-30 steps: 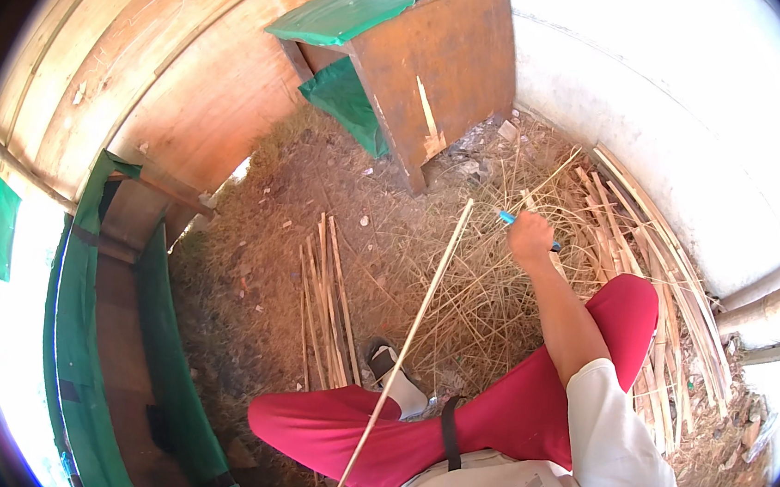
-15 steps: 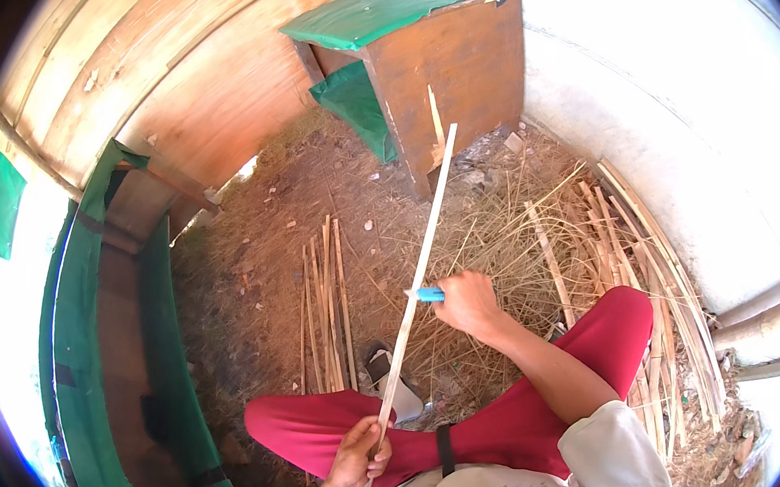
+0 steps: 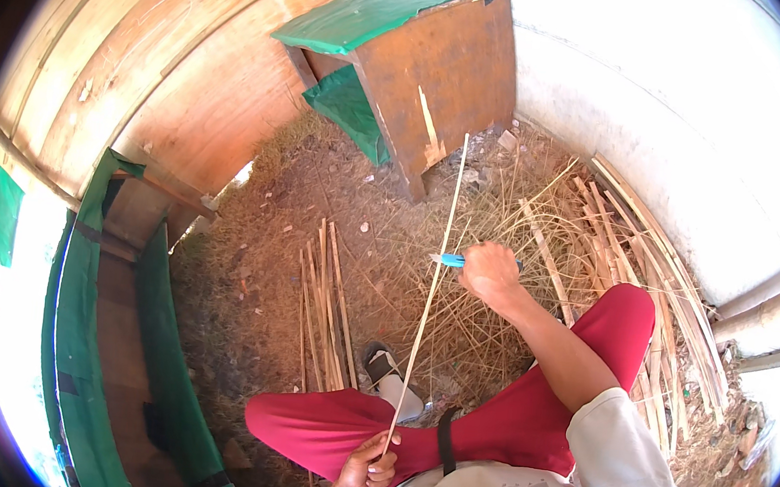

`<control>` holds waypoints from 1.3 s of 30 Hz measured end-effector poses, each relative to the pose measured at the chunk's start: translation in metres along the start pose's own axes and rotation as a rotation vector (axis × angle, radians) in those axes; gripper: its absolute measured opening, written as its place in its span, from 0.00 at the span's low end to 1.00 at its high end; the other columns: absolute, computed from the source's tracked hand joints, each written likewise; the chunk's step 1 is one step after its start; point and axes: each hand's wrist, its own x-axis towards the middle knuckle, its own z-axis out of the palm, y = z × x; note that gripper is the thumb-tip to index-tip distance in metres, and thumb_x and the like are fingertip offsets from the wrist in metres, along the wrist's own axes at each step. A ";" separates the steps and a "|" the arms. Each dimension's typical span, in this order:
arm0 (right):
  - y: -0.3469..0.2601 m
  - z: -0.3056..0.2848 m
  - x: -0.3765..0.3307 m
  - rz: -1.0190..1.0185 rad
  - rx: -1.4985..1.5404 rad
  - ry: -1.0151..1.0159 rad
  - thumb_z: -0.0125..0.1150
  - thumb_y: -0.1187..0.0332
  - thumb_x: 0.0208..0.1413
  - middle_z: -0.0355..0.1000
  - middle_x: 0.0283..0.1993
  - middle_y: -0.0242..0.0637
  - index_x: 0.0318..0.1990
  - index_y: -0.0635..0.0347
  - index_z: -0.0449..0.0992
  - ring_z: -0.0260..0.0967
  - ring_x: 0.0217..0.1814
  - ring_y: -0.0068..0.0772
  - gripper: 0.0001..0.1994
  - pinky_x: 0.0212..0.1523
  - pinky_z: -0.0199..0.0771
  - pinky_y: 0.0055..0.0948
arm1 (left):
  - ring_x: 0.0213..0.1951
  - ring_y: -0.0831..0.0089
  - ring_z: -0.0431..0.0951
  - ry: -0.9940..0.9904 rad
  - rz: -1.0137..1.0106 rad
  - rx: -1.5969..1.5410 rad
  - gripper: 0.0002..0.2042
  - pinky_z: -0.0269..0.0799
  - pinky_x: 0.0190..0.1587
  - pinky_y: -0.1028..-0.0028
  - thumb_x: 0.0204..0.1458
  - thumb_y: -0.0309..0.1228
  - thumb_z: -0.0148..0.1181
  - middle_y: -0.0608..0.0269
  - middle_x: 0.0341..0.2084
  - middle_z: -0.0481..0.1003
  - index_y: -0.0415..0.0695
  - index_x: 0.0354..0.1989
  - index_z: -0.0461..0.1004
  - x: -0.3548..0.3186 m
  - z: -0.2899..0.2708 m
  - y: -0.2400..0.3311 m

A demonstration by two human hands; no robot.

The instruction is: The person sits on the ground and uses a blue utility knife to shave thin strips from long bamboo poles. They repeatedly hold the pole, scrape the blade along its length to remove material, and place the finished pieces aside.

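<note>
Bamboo, pale and thin: a long split strip [image 3: 429,293] ran from the left hand [image 3: 368,469], down by the red-trousered lap, up and away toward the brown wooden box [image 3: 437,81] with the green top. The left hand was clenched around the strip's near end. The right hand [image 3: 491,273] was closed on a blue-handled knife [image 3: 451,260], its handle tip poking out to the left and touching the strip about midway along; the blade itself could not be made out.

As a judgement, the main risk lay in that crossing point. Such a slender strip would flex easily, and if it bowed or twisted under pressure the edge could skid off it, toward the leg below or along toward the gripping left hand. A cut biting too deep could also snap the strip.

It looked straight, smooth and straw-coloured, tapering finely toward the far tip. A small bundle of similar sticks [image 3: 324,303] lay on the dirt ground to the left, and a loose heap of shavings and wider slats [image 3: 649,257] spread along the white wall to the right
</note>
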 end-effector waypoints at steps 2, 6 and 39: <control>-0.017 -0.005 -0.009 -0.036 -0.010 -0.122 0.59 0.73 0.48 0.70 0.18 0.41 0.22 0.61 0.78 0.69 0.17 0.35 0.06 0.18 0.72 0.37 | 0.10 0.86 0.47 0.060 0.055 0.037 0.11 0.40 0.10 0.82 0.69 0.37 0.42 0.75 0.11 0.53 0.46 0.49 0.68 -0.005 0.005 0.001; -0.053 0.000 -0.040 -0.137 -0.020 -0.177 0.58 0.74 0.44 0.70 0.17 0.42 0.19 0.62 0.77 0.70 0.17 0.36 0.05 0.16 0.70 0.37 | 0.11 0.86 0.47 0.056 0.088 0.069 0.11 0.41 0.10 0.82 0.68 0.38 0.44 0.75 0.11 0.52 0.46 0.49 0.67 0.003 0.014 0.015; 0.032 0.042 0.034 0.283 -0.110 -0.115 0.54 0.69 0.56 0.80 0.35 0.48 0.34 0.61 0.82 0.81 0.38 0.46 0.10 0.38 0.80 0.43 | 0.10 0.86 0.49 0.236 -0.226 0.119 0.12 0.42 0.10 0.82 0.69 0.38 0.42 0.75 0.11 0.54 0.45 0.50 0.67 -0.080 -0.010 -0.023</control>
